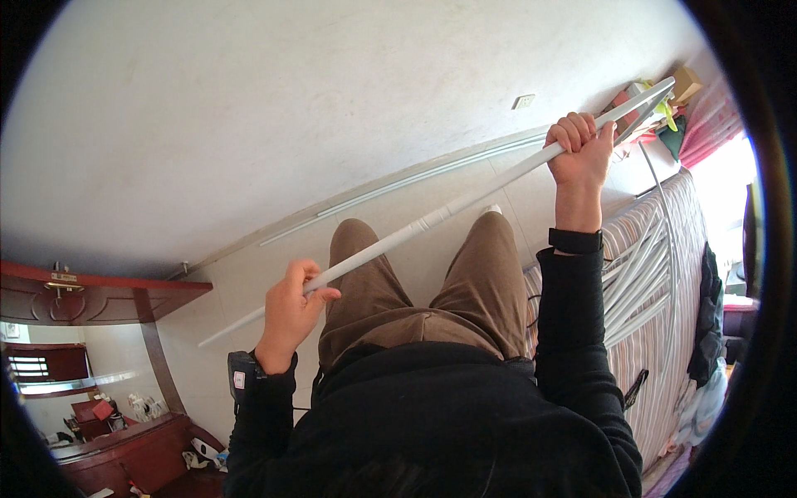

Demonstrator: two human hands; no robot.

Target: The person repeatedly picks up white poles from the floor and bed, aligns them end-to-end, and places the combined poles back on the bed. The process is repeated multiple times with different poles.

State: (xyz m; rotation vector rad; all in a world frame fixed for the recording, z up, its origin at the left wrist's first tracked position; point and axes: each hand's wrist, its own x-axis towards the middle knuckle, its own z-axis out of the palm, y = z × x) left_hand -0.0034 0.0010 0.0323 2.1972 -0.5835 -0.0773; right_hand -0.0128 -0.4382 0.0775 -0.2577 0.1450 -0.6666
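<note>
A long white pole slants across in front of my legs, rising from lower left to upper right. My right hand is wrapped round its upper part. Lower down, my left hand curls its fingers about the same pole, with the thumb lying along the near side. The pole's thin lower end sticks out beyond my left hand, over the floor. At the far right its upper end meets a greyish bar at a sharp angle; how the two are joined is too small to tell.
More white poles lie heaped on a striped bed at the right. Long pale rods rest on the floor along the wall. A red-brown door stands at the left. Boxes and bags fill the far right corner.
</note>
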